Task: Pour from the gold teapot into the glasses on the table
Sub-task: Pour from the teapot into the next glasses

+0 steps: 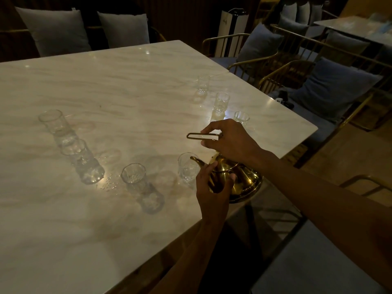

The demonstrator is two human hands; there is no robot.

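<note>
2 hands hold the gold teapot [239, 179] at the near edge of the marble counter [106, 85]. The right hand [231, 141] pinches the thin wire handle [203, 136] above the pot, and the left hand [212, 187] is wrapped around its body just behind the spout [197, 160]. The spout tip is over the rim of the nearest glass [187, 167], which stands just beyond the left hand. Further to the left of that hand stand 3 more glasses [133, 172]. Beyond the right hand are 3 small glasses [221, 102], near the counter's far edge.
</note>
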